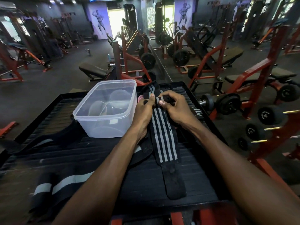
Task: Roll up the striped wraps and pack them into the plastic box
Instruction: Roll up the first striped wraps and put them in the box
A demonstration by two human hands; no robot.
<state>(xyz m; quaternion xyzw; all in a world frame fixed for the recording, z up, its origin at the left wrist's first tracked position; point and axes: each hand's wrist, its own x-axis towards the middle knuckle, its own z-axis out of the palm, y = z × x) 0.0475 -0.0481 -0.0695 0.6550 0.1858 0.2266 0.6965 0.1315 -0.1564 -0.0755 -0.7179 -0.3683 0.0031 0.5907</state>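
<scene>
- Here, at the centre of the frame, a long black fabric wrap with grey stripes [164,140] lies lengthwise on a black ribbed rubber platform [162,185], its plain black end toward the lower edge.
- The left hand [144,111] pinches the wrap's far end, thumb on top and fingers curled beneath.
- The right hand [172,103] clamps the same end from the other side, thumb and curled fingers pressed on a small rolled fold.
- A clear rectangular plastic box [90,120] stands open just left of the hands, touching neither.
- Another black wrap with grey stripes [151,88] lies just beyond the hands.
- A wide black band with a pale stripe [60,185] lies in the lower left.
- Black dumbbells [269,114] sit on a red rack at the right edge.
</scene>
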